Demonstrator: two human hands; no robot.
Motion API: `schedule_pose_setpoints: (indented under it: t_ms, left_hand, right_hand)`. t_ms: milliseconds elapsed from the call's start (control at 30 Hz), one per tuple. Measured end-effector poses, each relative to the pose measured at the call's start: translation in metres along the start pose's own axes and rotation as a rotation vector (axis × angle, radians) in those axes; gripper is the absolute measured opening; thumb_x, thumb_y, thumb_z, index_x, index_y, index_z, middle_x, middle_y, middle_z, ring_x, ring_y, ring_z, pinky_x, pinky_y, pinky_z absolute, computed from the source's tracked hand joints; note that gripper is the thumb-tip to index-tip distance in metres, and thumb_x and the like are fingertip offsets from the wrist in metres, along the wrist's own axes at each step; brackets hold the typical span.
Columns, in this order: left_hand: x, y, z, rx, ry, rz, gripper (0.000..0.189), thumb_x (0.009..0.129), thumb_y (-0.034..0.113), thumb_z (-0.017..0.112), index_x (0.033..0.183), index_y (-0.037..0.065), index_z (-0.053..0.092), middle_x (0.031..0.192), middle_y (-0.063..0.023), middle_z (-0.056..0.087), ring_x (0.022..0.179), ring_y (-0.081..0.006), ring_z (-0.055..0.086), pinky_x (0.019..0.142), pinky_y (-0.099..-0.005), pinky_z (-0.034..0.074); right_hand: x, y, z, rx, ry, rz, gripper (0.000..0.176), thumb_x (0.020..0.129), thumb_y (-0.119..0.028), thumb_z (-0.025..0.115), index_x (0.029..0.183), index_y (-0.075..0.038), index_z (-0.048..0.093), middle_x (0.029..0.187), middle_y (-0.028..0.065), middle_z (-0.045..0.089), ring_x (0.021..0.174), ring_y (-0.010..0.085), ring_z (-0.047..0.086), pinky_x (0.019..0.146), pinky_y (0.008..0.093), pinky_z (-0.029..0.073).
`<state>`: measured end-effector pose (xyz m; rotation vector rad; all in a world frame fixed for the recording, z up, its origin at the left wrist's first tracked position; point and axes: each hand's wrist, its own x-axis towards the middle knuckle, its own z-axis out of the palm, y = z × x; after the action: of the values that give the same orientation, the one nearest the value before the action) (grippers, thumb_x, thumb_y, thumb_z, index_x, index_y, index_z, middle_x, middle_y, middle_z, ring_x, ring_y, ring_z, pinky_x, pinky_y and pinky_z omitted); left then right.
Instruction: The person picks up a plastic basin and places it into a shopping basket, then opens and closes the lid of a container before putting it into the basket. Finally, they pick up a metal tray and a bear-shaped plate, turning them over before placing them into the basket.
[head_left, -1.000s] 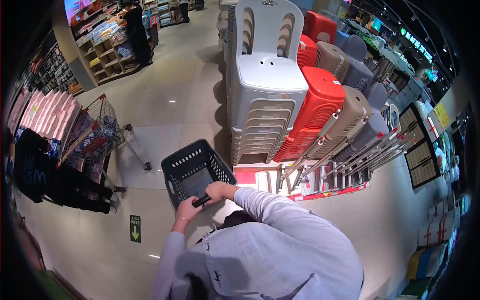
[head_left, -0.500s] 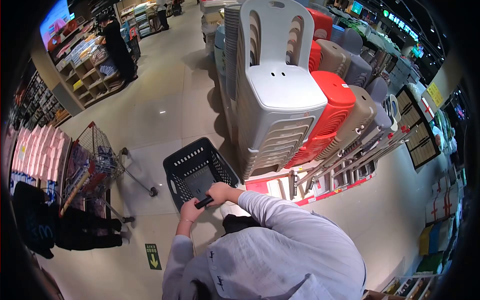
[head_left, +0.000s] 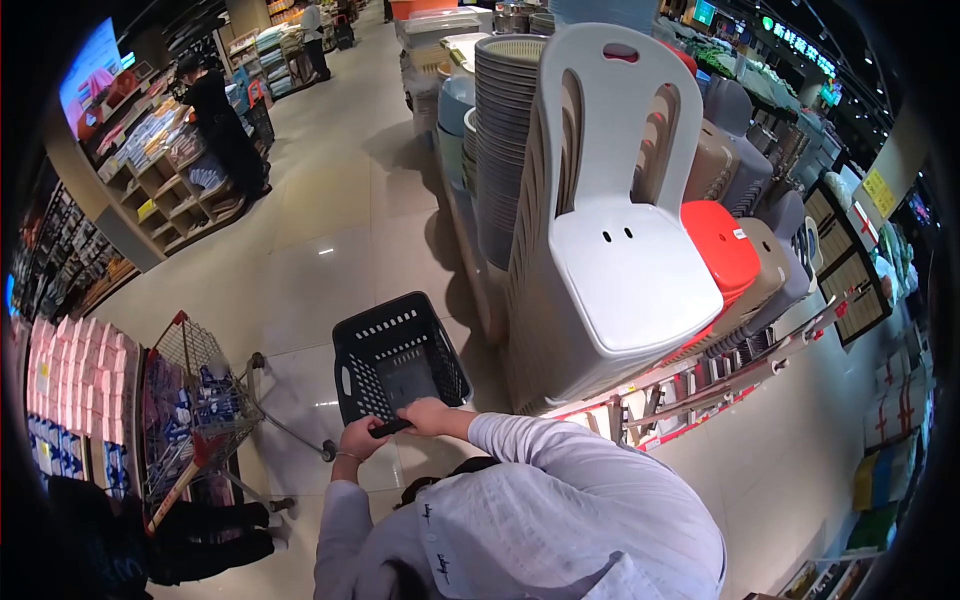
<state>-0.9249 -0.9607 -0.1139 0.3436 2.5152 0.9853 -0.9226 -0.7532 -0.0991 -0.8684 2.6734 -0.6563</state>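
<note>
Both hands are on the near handle of a black plastic shopping basket (head_left: 350, 352) with perforated walls. My left hand (head_left: 362, 437) is wrapped round the handle's left end, and a thin bracelet circles that wrist. Just to its right, my right hand (head_left: 422, 415) grips the same handle by the basket's near edge. The basket hangs or rests in front of me over the tiled floor; which one I cannot tell. Nothing shows inside it. Close on the right, a tall stack of white plastic chairs (head_left: 635, 275) stands beside red ones (head_left: 722, 250).
A metal shopping cart (head_left: 205, 400) and a person in black (head_left: 210, 540) are at the left, near stacked pink packages (head_left: 80, 380). Another person in black (head_left: 225, 130) stands by shelves. Stacked basins (head_left: 505, 150) rise behind the chairs. Tiled floor (head_left: 320, 200) runs ahead.
The white chairs appear larger and nearer, further right in view. The cart has shifted lower in the frame. Both hands still hold the basket handle, slightly lower and to the left.
</note>
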Motion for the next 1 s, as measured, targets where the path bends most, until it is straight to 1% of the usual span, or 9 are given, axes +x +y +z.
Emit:
schedule_pose_setpoints:
  t_ms: [133, 267, 367, 433, 667, 733, 867, 933, 1000]
  left_hand:
    - [0.049, 0.003, -0.03, 0.025, 0.073, 0.039, 0.034, 0.058, 0.028, 0.074, 0.081, 0.008, 0.061, 0.071, -0.009, 0.061, 0.067, -0.023, 0.06, 0.063, -0.0308, 0.047]
    - [0.109, -0.008, -0.054, 0.003, -0.006, 0.056, 0.034, 0.058, 0.028, 0.074, 0.081, 0.007, 0.06, 0.072, -0.0099, 0.061, 0.069, -0.0242, 0.06, 0.064, -0.0313, 0.047]
    - [0.162, -0.02, -0.079, 0.061, 0.031, 0.174, 0.033, 0.06, 0.029, 0.073, 0.081, 0.007, 0.06, 0.074, -0.0109, 0.061, 0.07, -0.0252, 0.06, 0.065, -0.0321, 0.047]
    - [0.194, -0.013, -0.101, 0.042, -0.087, 0.156, 0.033, 0.061, 0.03, 0.071, 0.082, 0.007, 0.061, 0.076, -0.0118, 0.062, 0.071, -0.0264, 0.06, 0.066, -0.0332, 0.047]
    - [0.315, -0.025, -0.149, 0.117, -0.152, 0.156, 0.034, 0.062, 0.033, 0.068, 0.084, 0.008, 0.062, 0.078, -0.0126, 0.062, 0.074, -0.0274, 0.06, 0.068, -0.034, 0.047]
    - [0.346, -0.027, -0.16, 0.135, -0.185, 0.139, 0.034, 0.061, 0.033, 0.068, 0.083, 0.007, 0.062, 0.078, -0.0131, 0.062, 0.074, -0.0278, 0.06, 0.068, -0.034, 0.047]
    - [0.406, -0.034, -0.183, 0.118, -0.174, 0.166, 0.033, 0.062, 0.032, 0.068, 0.083, 0.007, 0.062, 0.077, -0.0136, 0.062, 0.074, -0.0279, 0.06, 0.068, -0.0343, 0.047]
    - [0.433, -0.03, -0.195, 0.091, -0.116, 0.198, 0.032, 0.061, 0.031, 0.069, 0.083, 0.007, 0.062, 0.076, -0.0136, 0.062, 0.073, -0.0278, 0.06, 0.067, -0.0342, 0.047]
    - [0.461, -0.03, -0.205, 0.09, -0.15, 0.182, 0.032, 0.061, 0.03, 0.069, 0.083, 0.008, 0.062, 0.076, -0.0133, 0.062, 0.073, -0.0276, 0.06, 0.067, -0.0341, 0.047]
  right_hand:
    - [0.049, 0.025, -0.028, -0.01, -0.058, 0.046, 0.027, 0.07, -0.033, 0.061, 0.082, -0.009, 0.057, 0.071, 0.013, 0.06, 0.07, 0.0313, 0.059, 0.062, 0.0424, 0.046]
    - [0.095, 0.052, -0.053, -0.037, -0.088, 0.096, 0.028, 0.071, -0.035, 0.06, 0.083, -0.01, 0.056, 0.072, 0.0133, 0.06, 0.071, 0.0316, 0.058, 0.061, 0.0422, 0.046]
    - [0.136, 0.078, -0.067, -0.039, -0.034, 0.148, 0.026, 0.07, -0.036, 0.061, 0.081, -0.012, 0.058, 0.072, 0.0118, 0.06, 0.071, 0.0312, 0.059, 0.062, 0.0419, 0.046]
    - [0.161, 0.093, -0.079, -0.033, 0.007, 0.168, 0.026, 0.069, -0.036, 0.06, 0.079, -0.012, 0.059, 0.07, 0.0114, 0.06, 0.07, 0.0308, 0.059, 0.062, 0.0419, 0.046]
    - [0.252, 0.161, -0.103, -0.093, -0.002, 0.285, 0.028, 0.065, -0.035, 0.066, 0.08, -0.013, 0.058, 0.074, 0.0095, 0.059, 0.075, 0.0293, 0.058, 0.064, 0.041, 0.045]
    - [0.27, 0.175, -0.11, -0.215, 0.165, 0.276, 0.027, 0.065, -0.034, 0.066, 0.081, -0.014, 0.058, 0.078, 0.0068, 0.058, 0.081, 0.0271, 0.056, 0.067, 0.0392, 0.043]
    - [0.321, 0.206, -0.131, -0.277, 0.165, 0.329, 0.025, 0.066, -0.031, 0.066, 0.082, -0.014, 0.057, 0.08, 0.0051, 0.056, 0.085, 0.025, 0.054, 0.07, 0.0373, 0.041]
    - [0.344, 0.229, -0.144, -0.269, 0.12, 0.332, 0.026, 0.065, -0.03, 0.067, 0.083, -0.014, 0.057, 0.078, 0.0069, 0.057, 0.082, 0.0261, 0.055, 0.068, 0.0382, 0.043]
    - [0.365, 0.25, -0.153, -0.247, 0.107, 0.309, 0.026, 0.065, -0.029, 0.067, 0.083, -0.013, 0.057, 0.077, 0.0074, 0.057, 0.079, 0.0265, 0.056, 0.067, 0.0382, 0.044]
